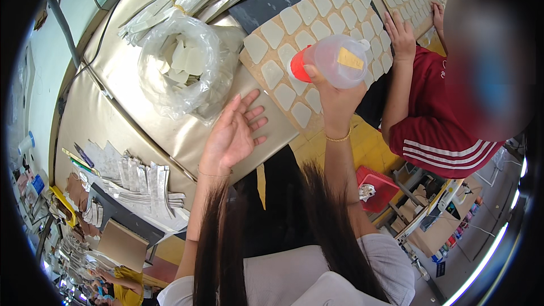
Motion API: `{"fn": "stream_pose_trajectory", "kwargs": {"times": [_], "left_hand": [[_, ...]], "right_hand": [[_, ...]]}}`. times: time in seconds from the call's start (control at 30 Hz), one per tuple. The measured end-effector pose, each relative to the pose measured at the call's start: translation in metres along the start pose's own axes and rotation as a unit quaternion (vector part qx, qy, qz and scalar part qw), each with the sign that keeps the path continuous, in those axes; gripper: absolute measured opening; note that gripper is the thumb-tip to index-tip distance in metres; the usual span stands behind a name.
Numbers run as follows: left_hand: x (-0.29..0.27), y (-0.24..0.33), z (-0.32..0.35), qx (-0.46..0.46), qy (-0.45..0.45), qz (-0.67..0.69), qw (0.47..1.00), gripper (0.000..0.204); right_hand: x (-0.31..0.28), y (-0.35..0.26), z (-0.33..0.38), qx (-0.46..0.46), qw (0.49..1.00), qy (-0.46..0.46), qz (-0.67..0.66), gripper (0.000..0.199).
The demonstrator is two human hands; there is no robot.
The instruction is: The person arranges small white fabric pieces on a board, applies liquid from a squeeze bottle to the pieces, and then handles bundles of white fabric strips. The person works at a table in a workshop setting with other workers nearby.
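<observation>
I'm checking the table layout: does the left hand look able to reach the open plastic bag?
Likely yes: the left hand is open and appears empty, right beside the plastic bag, and nothing visible blocks the way to it.

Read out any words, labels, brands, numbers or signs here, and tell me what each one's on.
Nothing is clear enough to quote.
Yellow label on the translucent bottle in the right hand: faint marks, too blurred to read.
Maroon shirt at right: pale marks, too small to read.
Small dark panel at lower right: any marks too small to read.
</observation>
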State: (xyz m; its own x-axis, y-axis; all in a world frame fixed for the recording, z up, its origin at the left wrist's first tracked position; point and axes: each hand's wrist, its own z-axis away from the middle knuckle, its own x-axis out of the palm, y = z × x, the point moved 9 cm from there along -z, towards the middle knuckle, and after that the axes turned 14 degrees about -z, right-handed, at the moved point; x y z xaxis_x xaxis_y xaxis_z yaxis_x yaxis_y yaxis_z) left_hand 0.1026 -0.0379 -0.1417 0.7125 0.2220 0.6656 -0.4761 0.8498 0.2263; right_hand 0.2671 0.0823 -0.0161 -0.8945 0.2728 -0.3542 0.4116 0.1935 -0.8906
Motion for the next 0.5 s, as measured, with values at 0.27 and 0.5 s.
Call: {"fn": "stream_pose_trajectory", "kwargs": {"times": [0.27,0.5], "left_hand": [[0.0,0.001,0.001,0.0,0.004,0.0,1.0,0.063],[0.001,0.001,-0.001,-0.001,-0.004,-0.001,1.0,0.063]], "right_hand": [[-0.021,-0.002,-0.038,-0.043,0.989,0.109,-0.092,0.051],[0.003,0.013,-0.052,0.017,0.998,0.035,-0.044,0.046]]}}
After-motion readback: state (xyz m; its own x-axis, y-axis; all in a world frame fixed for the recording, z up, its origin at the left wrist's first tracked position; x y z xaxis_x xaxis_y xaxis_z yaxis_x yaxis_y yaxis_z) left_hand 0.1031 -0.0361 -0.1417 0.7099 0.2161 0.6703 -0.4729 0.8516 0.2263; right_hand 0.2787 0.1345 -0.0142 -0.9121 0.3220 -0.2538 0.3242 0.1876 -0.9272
